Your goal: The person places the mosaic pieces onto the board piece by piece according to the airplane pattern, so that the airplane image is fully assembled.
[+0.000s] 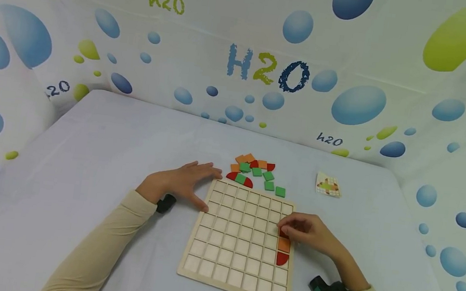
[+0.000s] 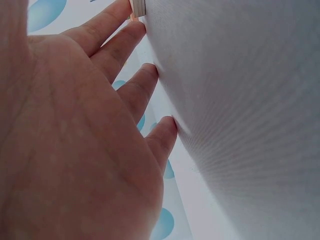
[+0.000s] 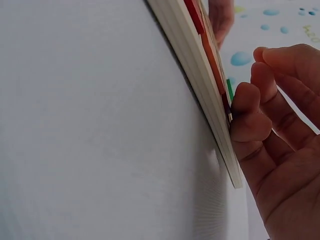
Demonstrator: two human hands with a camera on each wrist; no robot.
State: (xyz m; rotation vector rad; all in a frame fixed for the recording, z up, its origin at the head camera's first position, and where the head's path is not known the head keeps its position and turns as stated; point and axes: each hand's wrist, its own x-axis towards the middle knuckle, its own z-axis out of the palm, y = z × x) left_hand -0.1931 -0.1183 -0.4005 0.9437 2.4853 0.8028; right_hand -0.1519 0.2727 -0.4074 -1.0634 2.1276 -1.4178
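A wooden grid board [image 1: 233, 287] lies flat on the table. My left hand [image 1: 185, 181] rests at its left side, fingers spread, thumb and forefinger touching the frame at the upper left corner. In the left wrist view the fingers [image 2: 150, 75] are straight, their tips on the cloth. My right hand [image 1: 307, 230] is over the board's right column, thumb and forefinger pinching a dark red piece [image 1: 283, 233] in a cell; the fingertips partly hide it. Just below it sit an orange square tile [image 1: 284, 245] and a red rounded piece [image 1: 282, 259].
Loose green tiles [image 1: 269, 186], orange tiles [image 1: 249, 157] and red rounded pieces [image 1: 248, 182] lie behind the board. A small pattern card [image 1: 328, 185] is at the back right. White cloth [image 1: 152, 126] covers the table, and a printed curtain [image 1: 209, 21] hangs behind.
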